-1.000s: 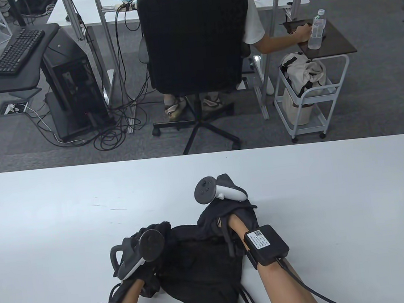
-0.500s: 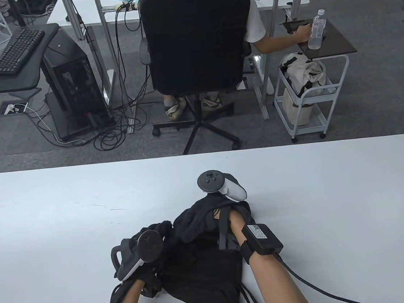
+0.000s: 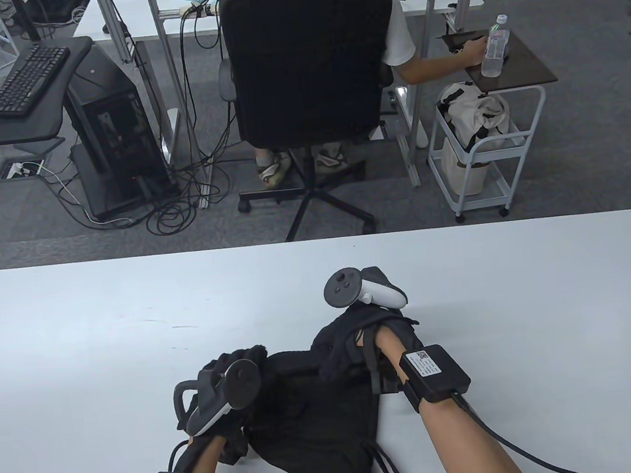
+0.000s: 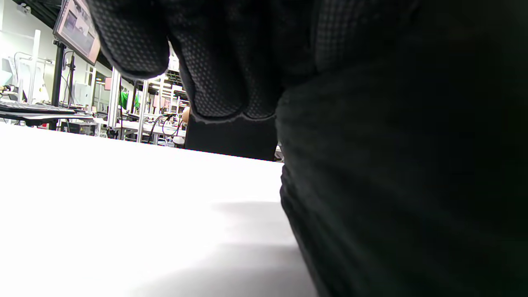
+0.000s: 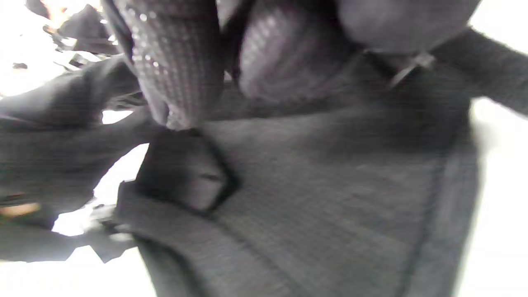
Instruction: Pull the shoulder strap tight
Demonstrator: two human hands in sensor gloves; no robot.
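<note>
Black bag at the table's near edge, midway along: soft, light, limp fabric, so I judge the webbing shoulder strap the place to take hold. My left hand presses the bag down; my right hand grips bunched fabric by the strap, now shifted rightward from half a second ago

The right hand now sits further right and slightly up the frame than half a second ago, dragging the bunched black bag fabric rightward with it.
</note>
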